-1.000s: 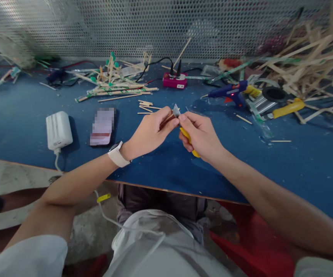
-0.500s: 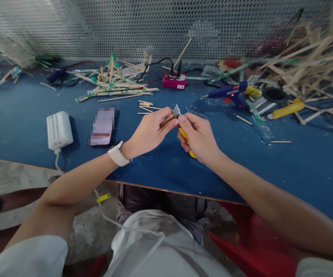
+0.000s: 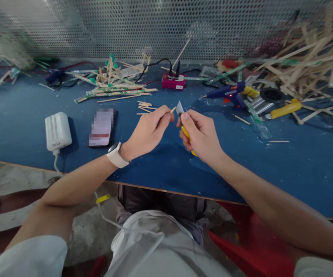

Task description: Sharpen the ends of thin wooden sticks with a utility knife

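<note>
My left hand is closed in a pinch on a short thin wooden stick, whose tip pokes out past the fingers. My right hand is wrapped round a yellow utility knife; its grey blade points up beside the stick's tip, a small gap apart. Both hands hover above the blue table, near its middle. A white watch sits on my left wrist.
A phone and a white power bank lie left of my hands. Behind are loose stick pieces, a bundle of sticks, a pink power strip, a blue glue gun, a second yellow-handled tool and a heap of wood strips.
The stick and the blade touched before; now my left hand has drawn the stick slightly left and the blade stands free of it. Both hands rose a little.
</note>
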`<control>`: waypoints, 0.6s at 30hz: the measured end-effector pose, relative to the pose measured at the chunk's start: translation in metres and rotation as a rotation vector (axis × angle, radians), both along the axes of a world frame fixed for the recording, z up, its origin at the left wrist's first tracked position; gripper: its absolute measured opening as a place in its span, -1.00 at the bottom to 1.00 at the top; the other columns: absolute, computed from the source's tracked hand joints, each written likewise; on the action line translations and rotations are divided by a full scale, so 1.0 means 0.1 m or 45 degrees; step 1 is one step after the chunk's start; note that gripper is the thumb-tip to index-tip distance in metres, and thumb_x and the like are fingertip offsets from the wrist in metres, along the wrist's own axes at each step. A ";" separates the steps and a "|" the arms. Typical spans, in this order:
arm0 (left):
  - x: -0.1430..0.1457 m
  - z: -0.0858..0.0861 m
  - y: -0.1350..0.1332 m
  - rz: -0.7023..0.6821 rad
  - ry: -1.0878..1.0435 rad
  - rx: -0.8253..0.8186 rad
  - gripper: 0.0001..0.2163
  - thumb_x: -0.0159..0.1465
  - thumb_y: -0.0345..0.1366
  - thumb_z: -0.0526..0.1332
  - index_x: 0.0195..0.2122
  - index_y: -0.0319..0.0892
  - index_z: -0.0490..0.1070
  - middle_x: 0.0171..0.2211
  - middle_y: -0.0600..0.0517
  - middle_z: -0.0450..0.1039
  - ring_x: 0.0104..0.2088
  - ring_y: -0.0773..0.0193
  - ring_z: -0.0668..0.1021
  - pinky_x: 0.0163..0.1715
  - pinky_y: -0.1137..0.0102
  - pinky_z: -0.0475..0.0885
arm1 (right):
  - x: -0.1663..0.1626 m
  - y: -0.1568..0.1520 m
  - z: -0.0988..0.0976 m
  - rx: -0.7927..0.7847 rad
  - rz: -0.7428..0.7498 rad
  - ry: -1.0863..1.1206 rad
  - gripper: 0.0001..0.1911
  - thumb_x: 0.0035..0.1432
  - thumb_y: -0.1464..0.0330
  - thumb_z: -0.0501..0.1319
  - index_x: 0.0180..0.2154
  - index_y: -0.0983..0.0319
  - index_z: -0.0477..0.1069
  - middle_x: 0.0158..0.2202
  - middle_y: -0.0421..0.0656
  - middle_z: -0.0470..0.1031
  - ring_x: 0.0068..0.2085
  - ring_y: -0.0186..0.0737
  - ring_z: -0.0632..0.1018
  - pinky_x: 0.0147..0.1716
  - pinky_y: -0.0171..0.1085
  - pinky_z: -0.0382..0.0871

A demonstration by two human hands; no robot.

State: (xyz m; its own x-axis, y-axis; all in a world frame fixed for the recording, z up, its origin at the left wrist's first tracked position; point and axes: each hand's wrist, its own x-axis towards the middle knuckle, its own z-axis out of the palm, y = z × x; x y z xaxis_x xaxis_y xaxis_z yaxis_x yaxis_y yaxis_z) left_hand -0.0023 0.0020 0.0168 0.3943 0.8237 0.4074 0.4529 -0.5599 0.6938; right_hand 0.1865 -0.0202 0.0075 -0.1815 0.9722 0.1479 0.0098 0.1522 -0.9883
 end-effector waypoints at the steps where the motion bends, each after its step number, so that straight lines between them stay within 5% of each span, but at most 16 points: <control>1: 0.00 0.00 0.01 0.001 0.009 0.009 -0.77 0.59 -0.29 0.04 -0.23 -0.11 0.37 -0.44 0.12 0.36 -0.46 0.35 0.39 -0.38 0.38 0.26 | 0.00 0.00 -0.01 0.007 0.024 -0.020 -0.52 0.47 -0.08 0.23 -0.31 0.16 0.42 -0.65 -0.34 0.29 -0.70 -0.42 0.28 -0.72 -0.38 0.14; 9: 0.01 -0.02 0.01 -0.005 0.000 0.009 -0.80 0.52 -0.40 0.09 -0.30 -0.11 0.27 -0.43 0.12 0.43 -0.47 0.37 0.42 -0.36 0.41 0.32 | 0.00 0.01 0.00 -0.103 0.149 -0.002 -0.53 0.47 -0.07 0.25 -0.30 0.17 0.41 -0.67 -0.37 0.27 -0.74 -0.44 0.26 -0.75 -0.40 0.12; 18: 0.01 -0.04 -0.03 0.011 0.111 0.184 -0.73 0.61 -0.23 0.07 -0.29 -0.11 0.29 -0.44 0.11 0.44 -0.46 0.36 0.48 -0.33 0.39 0.32 | 0.06 0.05 0.03 -0.237 0.196 0.028 -0.52 0.44 -0.07 0.28 -0.29 0.19 0.43 -0.68 -0.38 0.24 -0.76 -0.46 0.24 -0.79 -0.43 0.11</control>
State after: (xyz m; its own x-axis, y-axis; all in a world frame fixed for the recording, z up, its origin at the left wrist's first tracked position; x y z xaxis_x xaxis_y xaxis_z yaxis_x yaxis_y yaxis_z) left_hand -0.0011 -0.0006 0.0129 0.4262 0.7626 0.4866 0.5131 -0.6468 0.5643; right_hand 0.1921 -0.0151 0.0109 -0.3284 0.9442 -0.0261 -0.0211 -0.0349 -0.9992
